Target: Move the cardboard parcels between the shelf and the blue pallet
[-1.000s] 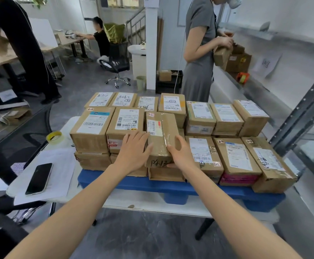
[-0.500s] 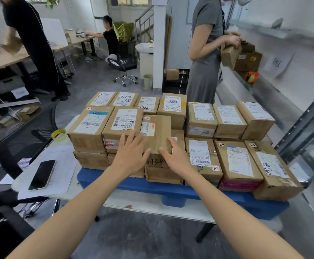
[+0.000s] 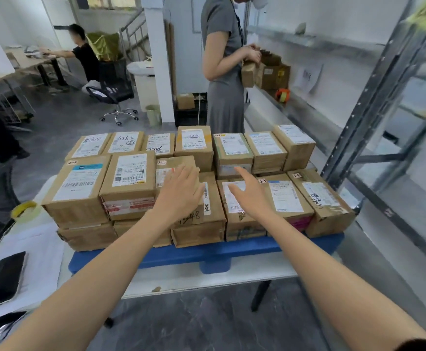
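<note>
Several taped cardboard parcels with white labels are stacked in two rows on the blue pallet. My left hand rests flat with straight fingers on top of the middle front parcel, which lies level in the stack. My right hand hovers open with spread fingers just over the neighbouring parcel on the right and holds nothing. The metal shelf runs along the right wall.
The pallet sits on a white table. A phone on paper and a tape roll lie at the left. A person in grey holds a parcel at the shelf behind the pallet. A shelf upright stands at the right.
Both hands held the sides of the tilted middle parcel. It now lies flat; my right hand has let go and moved right, and my left hand lies on its top.
</note>
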